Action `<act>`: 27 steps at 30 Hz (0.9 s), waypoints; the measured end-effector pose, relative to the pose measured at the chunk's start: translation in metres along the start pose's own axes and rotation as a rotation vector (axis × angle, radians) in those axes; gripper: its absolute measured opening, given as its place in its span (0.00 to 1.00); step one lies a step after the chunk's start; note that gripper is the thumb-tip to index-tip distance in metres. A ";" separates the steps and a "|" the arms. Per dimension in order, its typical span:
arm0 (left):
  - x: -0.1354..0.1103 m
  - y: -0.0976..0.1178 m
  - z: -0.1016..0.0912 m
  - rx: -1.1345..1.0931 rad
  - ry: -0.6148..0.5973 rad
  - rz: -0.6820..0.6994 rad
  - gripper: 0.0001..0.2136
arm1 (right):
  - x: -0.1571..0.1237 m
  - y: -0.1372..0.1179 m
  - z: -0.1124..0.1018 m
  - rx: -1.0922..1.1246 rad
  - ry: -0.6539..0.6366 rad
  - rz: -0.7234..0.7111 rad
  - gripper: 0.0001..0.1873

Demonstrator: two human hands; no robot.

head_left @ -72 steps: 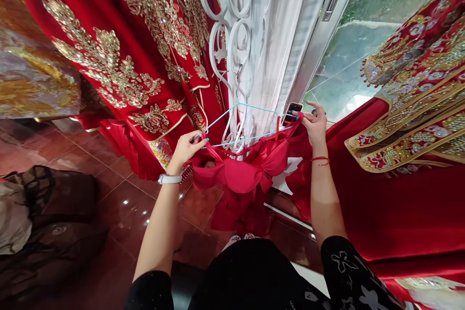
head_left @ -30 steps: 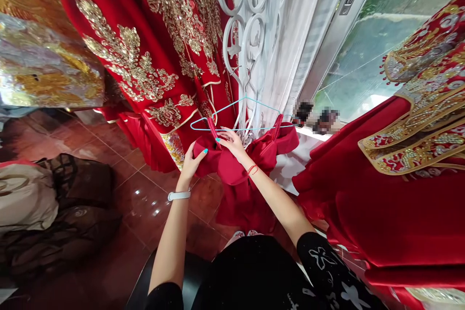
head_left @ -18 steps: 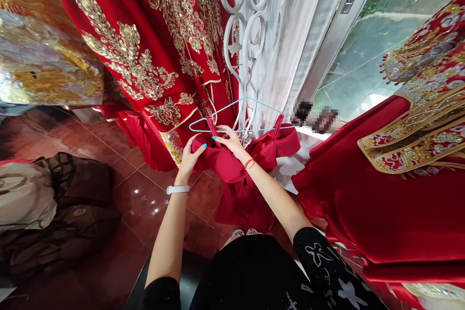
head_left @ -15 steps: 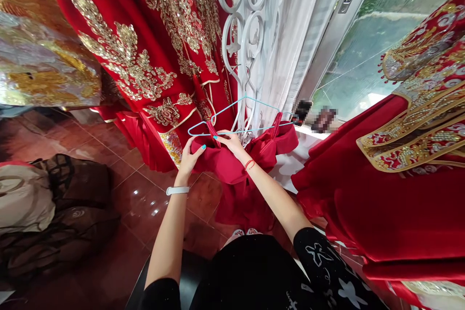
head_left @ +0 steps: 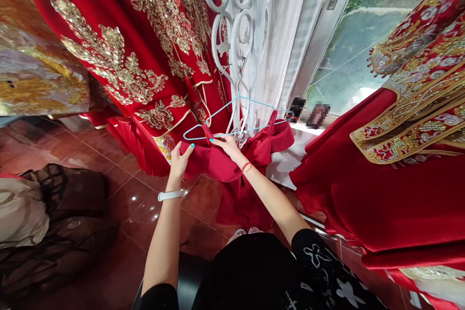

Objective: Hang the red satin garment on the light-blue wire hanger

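Note:
A plain red garment (head_left: 254,155) hangs by two thin straps from a light blue wire hanger (head_left: 232,118), which hooks on a white scrolled metal grille (head_left: 236,34). My left hand (head_left: 178,157) grips the garment's left upper edge, thumb over the cloth. My right hand (head_left: 227,144) reaches across and pinches the fabric just below the left strap (head_left: 208,131). The right strap (head_left: 271,122) sits on the hanger's other end.
Red robes with gold embroidery (head_left: 138,58) hang at left; another embroidered red garment (head_left: 407,121) lies at right. A white curtain (head_left: 286,34) and a glass door (head_left: 348,48) stand behind. Dark bags (head_left: 61,213) rest on the tiled floor (head_left: 119,203).
My right hand left the hanger's right end and crossed to the left strap side. My left hand dropped from the hanger tip onto the garment's edge. The view shifted slightly.

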State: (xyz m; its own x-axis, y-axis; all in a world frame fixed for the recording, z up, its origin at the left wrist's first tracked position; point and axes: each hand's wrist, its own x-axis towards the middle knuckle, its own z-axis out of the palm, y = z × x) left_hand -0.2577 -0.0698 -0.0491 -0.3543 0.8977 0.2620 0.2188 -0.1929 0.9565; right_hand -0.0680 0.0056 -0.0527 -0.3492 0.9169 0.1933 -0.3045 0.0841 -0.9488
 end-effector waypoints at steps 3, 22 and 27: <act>0.004 0.002 -0.003 -0.001 0.001 0.003 0.22 | -0.002 0.001 0.000 -0.018 0.011 0.010 0.12; 0.036 0.121 0.027 0.814 -0.404 0.294 0.21 | 0.000 -0.009 -0.015 -0.179 -0.029 0.056 0.06; 0.024 0.117 0.049 0.848 -0.395 0.255 0.23 | 0.001 -0.008 -0.023 -0.112 -0.061 0.140 0.07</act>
